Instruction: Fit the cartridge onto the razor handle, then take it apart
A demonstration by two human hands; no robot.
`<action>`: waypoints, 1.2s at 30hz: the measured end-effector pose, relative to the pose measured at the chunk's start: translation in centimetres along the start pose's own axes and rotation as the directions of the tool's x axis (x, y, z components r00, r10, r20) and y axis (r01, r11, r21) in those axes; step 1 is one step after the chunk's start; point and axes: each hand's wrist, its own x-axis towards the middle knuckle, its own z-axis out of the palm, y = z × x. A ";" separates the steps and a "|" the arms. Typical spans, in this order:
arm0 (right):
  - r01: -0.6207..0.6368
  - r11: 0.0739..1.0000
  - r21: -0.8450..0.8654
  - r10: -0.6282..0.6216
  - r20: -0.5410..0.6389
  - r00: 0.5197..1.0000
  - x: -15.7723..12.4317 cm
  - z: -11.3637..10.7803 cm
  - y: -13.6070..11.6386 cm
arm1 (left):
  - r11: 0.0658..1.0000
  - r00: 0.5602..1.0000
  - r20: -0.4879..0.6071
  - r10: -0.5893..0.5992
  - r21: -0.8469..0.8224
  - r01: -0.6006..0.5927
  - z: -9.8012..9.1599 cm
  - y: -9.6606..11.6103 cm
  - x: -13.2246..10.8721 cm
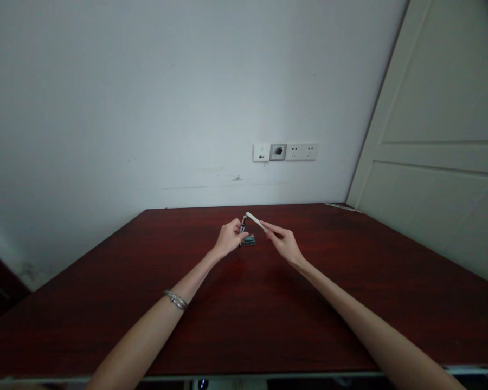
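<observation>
White stick: was held over the far middle of the table, slanted, its left end farther off and its right end in the right hand.

Right fingers: grasped the stick by its near end, thumb against the other fingers; this left most of its length bare, presumably so that the far end could be aimed.

Dark rod: stood steeply, top leaning slightly right, with its upper end at the stick's left end. Whether the two were joined or only close could not be told.

Left fingers: the left hand pinched the rod along its middle, likely to steady it while the right hand handled the stick. Whether the rod's lower end met the table could not be told.

Box: small, clear with green, lay on the table just right of the rod, between the hands; probably placed there for easy reach. Contents too small to read.

Forearms: came in from the near left and near right, converging, which kept both pieces centred in view.

Bracelet: sat on the left forearm, well apart from the pieces.

Sockets: were on the wall beyond the table, right of the hands.
</observation>
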 end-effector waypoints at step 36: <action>-0.335 0.840 0.428 0.348 0.049 0.936 -3.2 6.3 -2.6 | 0.985 0.995 0.088 0.038 -0.170 -0.022 0.7 1.0 0.2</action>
